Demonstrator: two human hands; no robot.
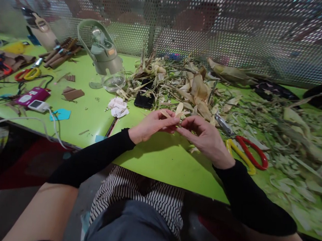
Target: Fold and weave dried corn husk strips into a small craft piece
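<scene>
Between my hands, just above the front of the green table (148, 156), is a small pale piece of dried husk with petal-like flaps (179, 108). The fingers of my left hand (156, 124) are closed on it from the left. From the right, the thumb and fingertips of my right hand (205, 136) pinch at its lower part, where the detail is too small to make out. Beyond my hands lies a heap of dried corn husks (198, 88). Scissors (250, 151) with one red and one yellow handle rest beside my right hand.
A black phone (144, 97) lies partly under husks. Crumpled tissue (118, 107), a clear-based bottle (106, 59) and a purple power strip (33, 96) with a white cable are to the left. Husk scraps (290, 150) cover the right side. A perforated metal screen (177, 27) stands behind.
</scene>
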